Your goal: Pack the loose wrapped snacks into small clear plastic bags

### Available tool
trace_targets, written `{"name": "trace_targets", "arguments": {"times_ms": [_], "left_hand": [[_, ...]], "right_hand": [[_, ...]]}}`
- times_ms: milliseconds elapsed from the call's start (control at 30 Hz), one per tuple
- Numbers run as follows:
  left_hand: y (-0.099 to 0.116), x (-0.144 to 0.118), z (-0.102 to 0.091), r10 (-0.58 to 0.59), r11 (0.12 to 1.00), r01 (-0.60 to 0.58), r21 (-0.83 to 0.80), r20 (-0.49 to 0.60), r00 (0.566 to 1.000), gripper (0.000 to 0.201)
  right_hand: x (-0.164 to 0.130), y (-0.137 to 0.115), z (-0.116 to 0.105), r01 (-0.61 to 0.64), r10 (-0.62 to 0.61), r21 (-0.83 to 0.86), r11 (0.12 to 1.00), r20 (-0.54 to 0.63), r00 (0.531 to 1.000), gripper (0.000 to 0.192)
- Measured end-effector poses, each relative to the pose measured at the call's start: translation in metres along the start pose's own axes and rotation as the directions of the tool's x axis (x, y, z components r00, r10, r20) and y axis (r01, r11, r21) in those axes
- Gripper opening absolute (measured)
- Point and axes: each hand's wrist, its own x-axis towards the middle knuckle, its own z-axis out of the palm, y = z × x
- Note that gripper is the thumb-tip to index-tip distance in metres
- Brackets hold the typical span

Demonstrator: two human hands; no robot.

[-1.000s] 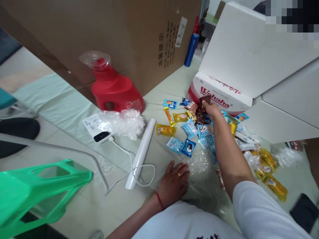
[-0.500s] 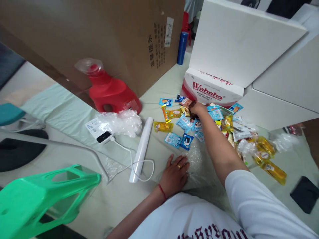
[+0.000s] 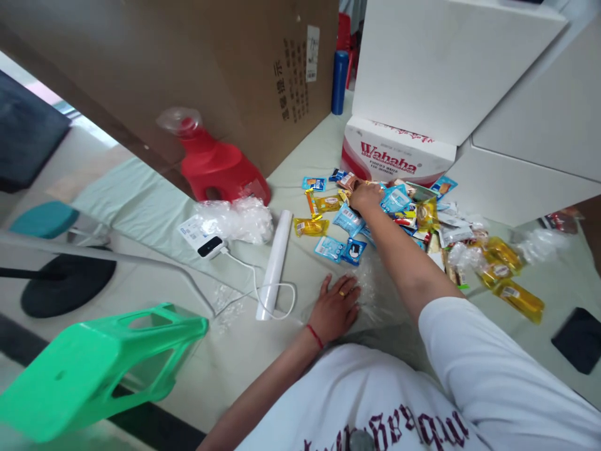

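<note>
My left hand, with a ring and a red string bracelet, lies flat with fingers spread on the pale green sheet, beside crumpled clear plastic film. Among small snack packets, my right hand has its fingers curled down; what they grip is hidden. A brown packet lies just left of it, and a light blue packet to its right. Nearer me are another blue packet and a dark blue one. Yellow-wrapped snacks lie to the left, with more yellow packs at the right.
Behind the snacks stands a Wahaha carton with white panels above. A large cardboard box, red jug, bubble wrap, white tube and cabled device are left. A green plastic stool lies lower left.
My right hand has shifted slightly left over the packets and its fingers now point more to the right. My left hand stays flat on the sheet. The camera view has tilted slightly.
</note>
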Motion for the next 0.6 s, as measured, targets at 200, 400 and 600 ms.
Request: {"name": "trace_targets", "arguments": {"times_ms": [200, 400, 600], "left_hand": [[-0.001, -0.001, 0.002, 0.021, 0.999, -0.019, 0.034, -0.037, 0.999, 0.045], [-0.001, 0.000, 0.001, 0.020, 1.000, -0.019, 0.013, -0.033, 0.999, 0.044], [-0.001, 0.001, -0.002, 0.008, 0.999, -0.008, -0.033, -0.004, 1.000, 0.045]], "right_hand": [[-0.002, 0.013, 0.000, -0.066, 0.064, -0.035, 0.997, -0.062, 0.996, 0.065], [-0.002, 0.018, -0.002, 0.127, -0.127, -0.127, 0.984, 0.010, 0.992, 0.065], [0.004, 0.005, -0.014, 0.047, -0.036, -0.076, 0.996, 0.140, 0.989, 0.056]]}}
